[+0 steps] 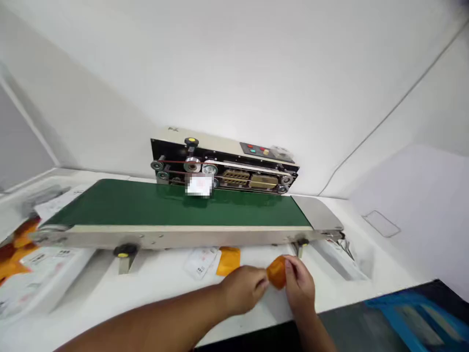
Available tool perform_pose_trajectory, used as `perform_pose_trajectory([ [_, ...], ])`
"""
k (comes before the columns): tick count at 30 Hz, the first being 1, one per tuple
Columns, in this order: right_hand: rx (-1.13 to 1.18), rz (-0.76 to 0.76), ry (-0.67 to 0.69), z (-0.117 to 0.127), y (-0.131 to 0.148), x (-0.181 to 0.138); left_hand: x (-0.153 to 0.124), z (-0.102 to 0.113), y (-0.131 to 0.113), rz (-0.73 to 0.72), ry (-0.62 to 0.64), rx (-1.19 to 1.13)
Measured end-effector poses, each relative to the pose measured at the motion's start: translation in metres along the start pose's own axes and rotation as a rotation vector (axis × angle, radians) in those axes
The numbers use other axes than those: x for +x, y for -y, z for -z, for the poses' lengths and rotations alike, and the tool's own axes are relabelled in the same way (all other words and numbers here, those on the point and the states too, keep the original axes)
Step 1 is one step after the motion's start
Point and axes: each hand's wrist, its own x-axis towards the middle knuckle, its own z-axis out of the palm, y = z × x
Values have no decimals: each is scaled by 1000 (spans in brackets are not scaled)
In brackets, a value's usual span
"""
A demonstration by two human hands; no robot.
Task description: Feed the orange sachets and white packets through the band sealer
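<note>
The left hand (244,289) and the right hand (298,286) are close together, and their fingers pinch a small orange pouch (277,272) between them. The pouch looks held up just over the white table (146,278), near its front edge. It looks light and soft, so it would likely bend if you squeezed it. Its shiny skin may be a little slippery, so the flat edges look like the best place to take hold, with a firm pinch of finger and thumb. Just past the hands, a flat orange pouch (227,260) lies on the table beside a white card (201,262) with small print on it. Farther out stands a long band sealer (223,166) with a green belt (139,205) running along its front. A white patch (200,186) on the belt is too blurred to tell what it is. Two black knobs with yellow tops (123,250) sit low on the front of the machine. Up on top are round wheels and a panel with small colored buttons (256,150). Off to the left, white papers and orange pouches (25,249) lie in a heap on the table. Down on the right is something blue (414,313), but I cannot tell what it is.
</note>
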Motion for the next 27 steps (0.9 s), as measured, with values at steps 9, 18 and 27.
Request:
perform_pose_trajectory([
  [9, 179, -62, 242, -7, -3, -10, 1, 5, -3, 98, -45, -228],
  [18, 548, -366, 397, -11, -1, -7, 6, 6, -2, 200, -280, -312],
  [27, 752, -569, 684, -5, -1, 7, 3, 9, -6, 135, -116, -289],
])
